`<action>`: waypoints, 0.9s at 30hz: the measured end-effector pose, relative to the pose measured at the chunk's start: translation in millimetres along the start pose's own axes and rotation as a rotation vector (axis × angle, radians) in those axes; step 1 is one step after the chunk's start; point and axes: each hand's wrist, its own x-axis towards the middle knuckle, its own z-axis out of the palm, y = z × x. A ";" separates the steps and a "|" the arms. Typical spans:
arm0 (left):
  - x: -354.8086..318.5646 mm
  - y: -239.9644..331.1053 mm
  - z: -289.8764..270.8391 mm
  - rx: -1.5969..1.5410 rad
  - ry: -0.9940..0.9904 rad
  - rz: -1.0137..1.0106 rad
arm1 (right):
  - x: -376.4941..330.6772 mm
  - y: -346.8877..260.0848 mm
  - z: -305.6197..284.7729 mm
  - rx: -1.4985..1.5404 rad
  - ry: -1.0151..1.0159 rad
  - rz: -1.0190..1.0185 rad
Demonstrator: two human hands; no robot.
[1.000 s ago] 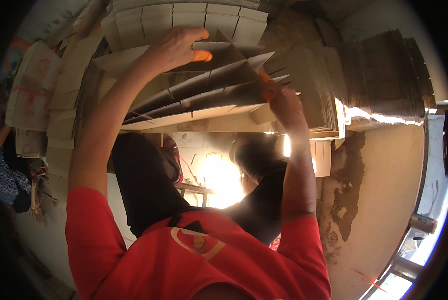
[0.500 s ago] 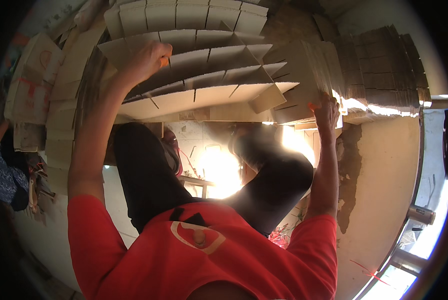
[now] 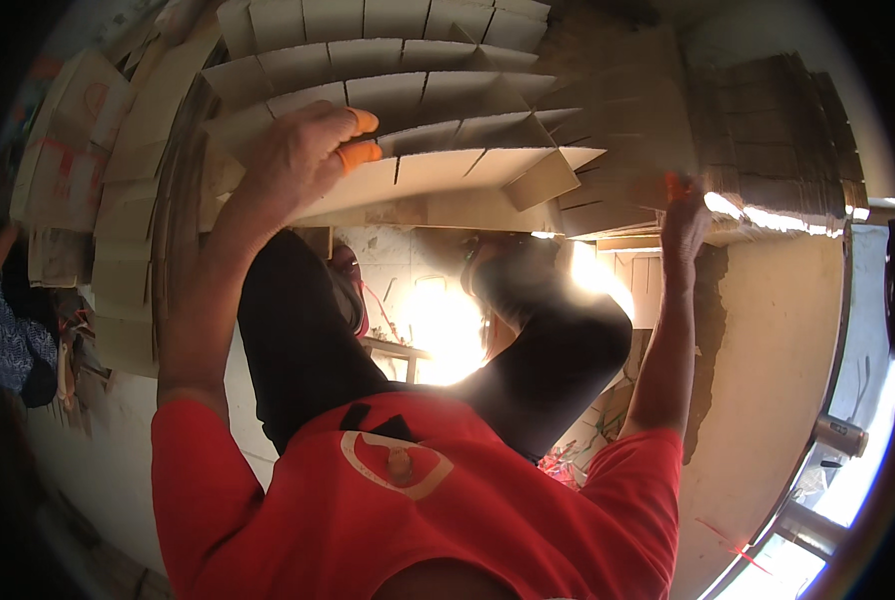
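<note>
At twelve o'clock we see our cardboard divider [image 3: 436, 173], its slotted grey-brown strips crossed on edge. Toward eleven, our left hand [image 3: 296, 162] rests its orange-tipped fingers apart; at two, our right hand [image 3: 684, 215] blurs, grip untellable. Ten o'clock's carton [image 3: 76, 150] bears red marks; three o'clock's pale surface [image 3: 783, 320] is stained.

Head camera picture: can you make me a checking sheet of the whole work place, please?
Surface: mostly hidden under the grey-brown slotted cardboard strips.
Job's things: strips stand on edge, crossed by a grey-brown cardboard cross-piece at right.
Clutter: tangled red stringy scraps, low, right of centre.
Hands: left hand at the strips, orange-covered fingertips apart; right hand blurred, grip unclear.
Cables: nothing seen.
Surroundings: bright white glare between the legs; another person in blue patterned clothing, far left.
</note>
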 end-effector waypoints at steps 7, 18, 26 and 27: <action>-7.8 -0.2 29.8 0.252 -0.158 0.146 | 9.1 -90.4 -83.8 0.628 0.101 -0.104; -0.7 -2.6 36.7 0.126 -0.147 0.029 | -4.9 -152.3 -67.0 0.909 -0.355 -0.184; 1.5 -9.5 40.2 0.111 -0.066 0.097 | -2.7 -160.2 -59.5 0.863 -0.313 -0.240; 1.2 -9.7 40.5 0.117 -0.078 0.070 | -3.0 -161.3 -58.7 0.835 -0.330 -0.233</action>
